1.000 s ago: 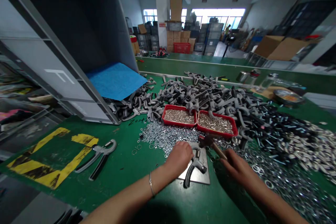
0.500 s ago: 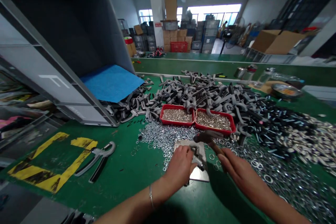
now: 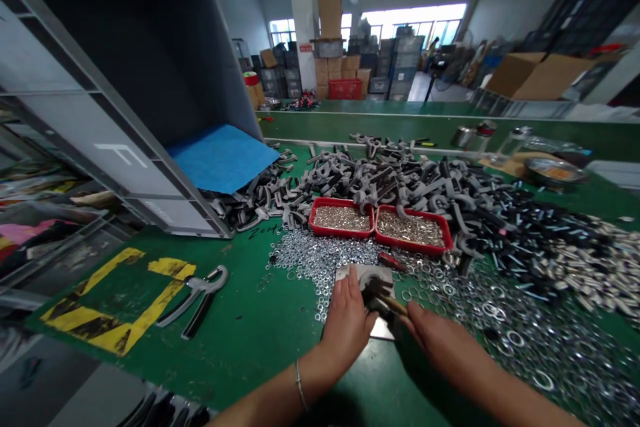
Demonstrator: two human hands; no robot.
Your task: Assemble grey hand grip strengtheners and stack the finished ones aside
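hand-gripper frame [image 3: 376, 295] lies on a steel plate [image 3: 356, 273], partly hidden between the hands; left hand [image 3: 347, 328] sits against it, fingers straight and together (a thin bangle [image 3: 300, 385] on that wrist), though whether they actually grip the frame cannot be told; right hand [image 3: 440, 347] is closed firmly around the wooden handle of a hammer [image 3: 393, 305], its head hidden at the frame; steel washers [image 3: 505, 327] are spread around the plate; two red trays [image 3: 330, 201] of small metal parts sit just beyond, before a heap of grey gripper frames [image 3: 395, 180]; an assembled hand gripper [image 3: 193, 300] lies on the green bench [image 3: 260, 353] to the left
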